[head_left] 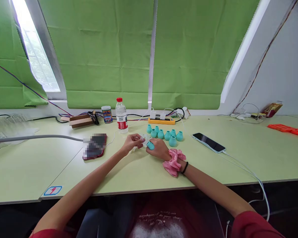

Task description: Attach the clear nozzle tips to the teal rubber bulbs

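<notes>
My right hand [159, 148] rests on the pale green table [139, 172], its fingers closed around a small teal bulb-shaped piece [150, 145]. A pink scrunchie [173, 162] and a black band sit on that wrist. My left hand [132, 142] is just left of it, fingers pinched on a small clear or white part [145, 138] that meets the teal piece. Several more teal bulb pieces [167, 134] stand in a cluster just behind my right hand.
A water bottle [121, 116] and a printed can [106, 114] stand behind my hands. A yellow power strip [161, 121] with plugs lies further back. A phone [208, 142] on a white cable lies to the right. A dark pouch [94, 146] lies left. Orange trays [288, 129] sit far right.
</notes>
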A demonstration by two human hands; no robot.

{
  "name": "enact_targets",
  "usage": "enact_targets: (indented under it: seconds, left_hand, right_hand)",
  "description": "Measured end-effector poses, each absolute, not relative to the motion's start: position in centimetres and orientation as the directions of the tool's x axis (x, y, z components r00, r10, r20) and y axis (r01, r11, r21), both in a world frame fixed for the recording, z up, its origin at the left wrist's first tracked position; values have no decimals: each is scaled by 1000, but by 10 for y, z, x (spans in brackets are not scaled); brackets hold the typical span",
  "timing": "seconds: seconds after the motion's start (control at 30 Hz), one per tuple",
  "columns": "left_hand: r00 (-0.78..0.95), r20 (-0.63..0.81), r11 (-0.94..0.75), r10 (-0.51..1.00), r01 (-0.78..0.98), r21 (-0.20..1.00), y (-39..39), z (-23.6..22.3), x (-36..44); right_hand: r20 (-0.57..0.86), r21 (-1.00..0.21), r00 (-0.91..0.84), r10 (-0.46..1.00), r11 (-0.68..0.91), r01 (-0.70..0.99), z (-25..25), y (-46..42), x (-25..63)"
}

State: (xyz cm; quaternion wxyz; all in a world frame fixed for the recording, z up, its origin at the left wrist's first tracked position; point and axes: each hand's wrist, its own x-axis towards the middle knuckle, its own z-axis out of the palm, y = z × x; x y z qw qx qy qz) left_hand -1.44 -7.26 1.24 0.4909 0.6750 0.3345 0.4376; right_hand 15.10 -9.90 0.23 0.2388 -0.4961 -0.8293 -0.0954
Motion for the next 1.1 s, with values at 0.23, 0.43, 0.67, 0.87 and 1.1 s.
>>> enact_targets:
  seconds: [0.23,0.43,0.67,0.87,1.1]
  left_hand:
    - [394,169,-268,903,211,940,-74,-3,-3]
    - [249,121,-201,961,330,922,-75,-15,6]
    - [27,196,-191,980,395,899,-86,-24,15]
    - [-75,293,-239,953,409,881,-89,-26,14]
    - [67,345,-340,936,420,841,-83,-29,12]
  right_hand:
    - [491,-8,-410,768,475,880,-1,-102,151]
    - [491,58,-433,755,468,882,1,-106,150]
    - [476,15,-385,791,430,903,4,-114,141]
    - [417,-125,-336,845,419,899,1,-116,134]
    - [322,-344,-355,878,458,820,1,-116,139]
